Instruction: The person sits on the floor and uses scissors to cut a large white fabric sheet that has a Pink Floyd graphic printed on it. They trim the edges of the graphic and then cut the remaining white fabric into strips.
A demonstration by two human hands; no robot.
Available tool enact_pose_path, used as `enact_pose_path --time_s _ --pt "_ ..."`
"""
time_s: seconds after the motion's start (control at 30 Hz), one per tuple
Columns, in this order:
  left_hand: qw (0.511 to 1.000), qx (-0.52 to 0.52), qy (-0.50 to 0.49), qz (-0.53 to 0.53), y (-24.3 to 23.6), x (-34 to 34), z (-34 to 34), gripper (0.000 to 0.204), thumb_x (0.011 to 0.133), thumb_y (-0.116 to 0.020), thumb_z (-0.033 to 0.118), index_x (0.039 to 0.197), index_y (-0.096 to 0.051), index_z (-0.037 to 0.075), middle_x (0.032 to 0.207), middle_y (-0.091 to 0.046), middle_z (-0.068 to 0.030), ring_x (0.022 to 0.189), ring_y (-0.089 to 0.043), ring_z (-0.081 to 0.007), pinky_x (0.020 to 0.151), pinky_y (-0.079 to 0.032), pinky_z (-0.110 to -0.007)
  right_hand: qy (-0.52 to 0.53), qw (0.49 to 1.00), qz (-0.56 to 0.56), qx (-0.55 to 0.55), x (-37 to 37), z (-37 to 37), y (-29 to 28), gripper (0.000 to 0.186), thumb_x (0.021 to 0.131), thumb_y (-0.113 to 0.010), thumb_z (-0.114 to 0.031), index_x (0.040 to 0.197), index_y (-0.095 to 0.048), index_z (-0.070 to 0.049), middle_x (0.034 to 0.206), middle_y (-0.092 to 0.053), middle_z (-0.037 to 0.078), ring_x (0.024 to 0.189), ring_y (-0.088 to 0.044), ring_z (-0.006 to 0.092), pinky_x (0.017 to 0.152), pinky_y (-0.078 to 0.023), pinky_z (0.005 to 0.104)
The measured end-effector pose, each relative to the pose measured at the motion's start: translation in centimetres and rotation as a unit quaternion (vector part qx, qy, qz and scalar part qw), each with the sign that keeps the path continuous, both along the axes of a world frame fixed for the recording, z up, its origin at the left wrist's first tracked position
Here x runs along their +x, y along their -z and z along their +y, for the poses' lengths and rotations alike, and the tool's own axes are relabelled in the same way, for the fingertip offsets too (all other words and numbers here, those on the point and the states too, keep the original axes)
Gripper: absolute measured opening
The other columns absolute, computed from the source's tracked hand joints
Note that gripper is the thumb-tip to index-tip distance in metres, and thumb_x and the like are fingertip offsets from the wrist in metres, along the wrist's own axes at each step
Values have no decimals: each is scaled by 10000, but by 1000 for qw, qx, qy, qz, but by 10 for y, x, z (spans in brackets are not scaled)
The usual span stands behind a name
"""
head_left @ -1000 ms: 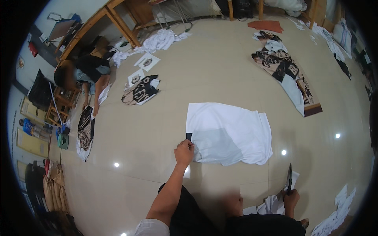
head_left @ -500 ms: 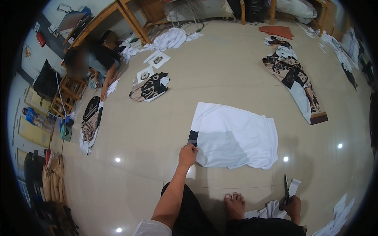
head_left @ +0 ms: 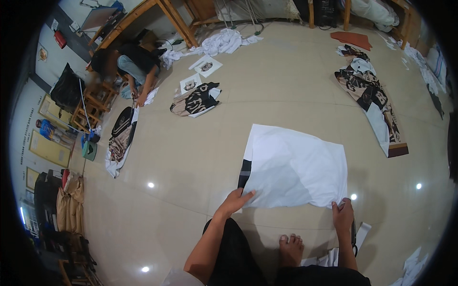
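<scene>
A white fabric piece (head_left: 305,162) lies spread on the tiled floor before me, with a grey shading and a dark band along its left edge. My left hand (head_left: 238,202) grips its near left corner, thumb over the cloth. My right hand (head_left: 342,212) pinches the near right corner. Black scissors (head_left: 354,245) lie on the floor beside my right forearm, partly hidden by it, next to a white strip (head_left: 363,229). My bare foot (head_left: 291,250) is below the fabric.
A person (head_left: 133,66) bends over printed cloth (head_left: 121,138) at left. More printed cloth (head_left: 193,102) and a long printed bundle (head_left: 372,100) lie beyond. White cloth heaps (head_left: 224,43), an orange piece (head_left: 350,39) and wooden table legs (head_left: 181,28) are at the back.
My right hand has let go of the scissors and moved up onto the fabric's right corner. My left hand has shifted slightly down and right in view; the fabric's upper right edge looks straighter.
</scene>
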State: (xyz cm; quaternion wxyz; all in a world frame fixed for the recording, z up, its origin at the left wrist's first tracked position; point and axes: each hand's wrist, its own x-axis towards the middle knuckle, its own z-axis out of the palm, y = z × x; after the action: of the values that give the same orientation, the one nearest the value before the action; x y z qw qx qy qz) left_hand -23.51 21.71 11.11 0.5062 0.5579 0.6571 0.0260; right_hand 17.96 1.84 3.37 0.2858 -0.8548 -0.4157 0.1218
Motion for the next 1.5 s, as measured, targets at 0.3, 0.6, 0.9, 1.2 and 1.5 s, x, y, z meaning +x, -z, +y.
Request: enact_pose_path --time_s 0.3,0.6,0.9,1.2,1.5 --pt "971 171 -63 -157 -19 -9 -16 364 1127 -629 294 1243 -711 -41 1017 -725 -32 979 -610 -112 882 -505 -295 62 973 166 147 14 -3 -10 178 1041 -709 -152 1049 -598 -13 948 -642 92 829 -624 204 766 -532 384" --pt "889 223 -195 -350 -70 51 56 283 1178 -532 292 1027 -661 91 862 -609 78 801 -517 -26 759 -457 -236 138 889 383 209 100 110 -68 214 1088 -674 -266 1199 -588 -104 983 -601 1 896 -515 88 761 -439 291" --pt "899 99 -245 -349 -78 44 69 405 1163 -543 415 1213 -695 43 1115 -726 -40 1008 -674 -113 931 -541 -308 47 900 264 343 94 104 -89 276 1147 -609 -281 1198 -588 -10 1044 -627 31 967 -576 111 904 -490 293" --pt "966 -213 -121 -79 -23 15 22 578 1019 -751 505 1297 -706 0 1139 -756 -74 1068 -709 -169 928 -554 -329 -24 999 23 -20 84 46 20 380 851 -898 -245 978 -670 31 882 -653 135 789 -614 283 748 -532 392" --pt "951 -34 -139 -273 -57 -19 22 426 1119 -638 386 1302 -696 6 1162 -742 -41 1051 -673 -125 968 -519 -332 133 854 454 216 60 65 -79 318 1075 -721 -278 1216 -663 1 1059 -686 20 950 -622 118 861 -516 302"
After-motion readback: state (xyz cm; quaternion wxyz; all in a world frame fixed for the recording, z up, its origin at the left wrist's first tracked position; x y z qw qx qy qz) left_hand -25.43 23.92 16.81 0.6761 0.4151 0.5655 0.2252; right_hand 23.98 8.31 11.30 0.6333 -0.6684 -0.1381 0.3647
